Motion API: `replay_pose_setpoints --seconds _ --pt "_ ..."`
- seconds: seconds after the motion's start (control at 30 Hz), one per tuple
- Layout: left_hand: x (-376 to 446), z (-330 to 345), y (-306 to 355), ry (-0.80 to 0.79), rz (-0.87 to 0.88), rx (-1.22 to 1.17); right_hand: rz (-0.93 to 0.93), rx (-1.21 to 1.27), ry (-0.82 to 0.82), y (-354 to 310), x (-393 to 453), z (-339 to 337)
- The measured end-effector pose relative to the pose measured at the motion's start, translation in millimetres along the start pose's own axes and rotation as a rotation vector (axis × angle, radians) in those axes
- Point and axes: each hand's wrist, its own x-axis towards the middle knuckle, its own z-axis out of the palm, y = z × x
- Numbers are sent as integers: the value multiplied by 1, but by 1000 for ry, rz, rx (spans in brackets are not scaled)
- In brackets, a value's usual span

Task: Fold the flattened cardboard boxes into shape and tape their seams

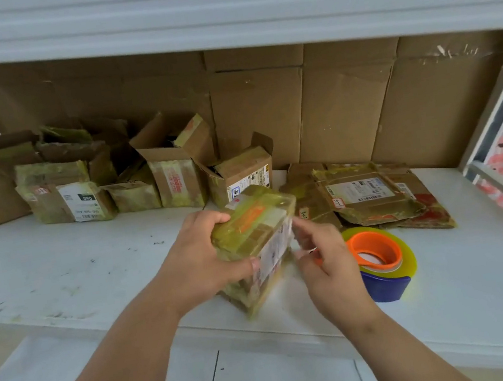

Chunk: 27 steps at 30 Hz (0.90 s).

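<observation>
Cardboard, much taped in yellow-green: the folded box (254, 232) stands tilted on the white table (59, 268), closed, its contents hidden. The left hand (202, 263) grips its near side, fingers curled round. The right hand (322, 261) is blurred at its right face; whether its fingers hold anything I cannot tell. The tape dispenser (381, 262) lies just beside. Open boxes (174, 166) stand behind; flattened boxes (371, 195) lie right.

Soft, even daylight is filling the scene; shadows are lying faint. Wide-angle distortion is bending the edges, and motion blur is smearing the right hand (322, 261).
</observation>
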Motion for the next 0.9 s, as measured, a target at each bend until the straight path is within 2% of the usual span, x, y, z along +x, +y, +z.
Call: replay_pose_setpoints --seconds 0.07,0.13,0.23,0.33,0.4,0.5,0.57,0.7,0.83,0.9 --pt "1 -13 -1 -128 -19 -33 118 -55 41 2 10 -5" --pt "3 -25 -4 -227 -18 -5 244 -25 -33 -2 19 -9" --pt "9 -37 -10 -217 -7 57 331 174 -177 -11 22 -8" --pt "15 -39 -18 -84 1 145 249 256 -148 -14 17 -1" --pt "19 -37 -23 57 36 118 236 326 -124 -17 13 4" --pt "22 -30 -29 211 104 74 215 207 -40 -11 13 13" --pt "24 -24 -31 231 150 62 205 74 3 -4 19 12" --pt "31 -18 -38 252 241 21 203 166 -228 -2 21 2" --pt "43 -9 -36 299 303 118 6 19 -71 -9 16 6" --pt "44 -2 -29 211 270 69 -112 -157 -5 -7 14 10"
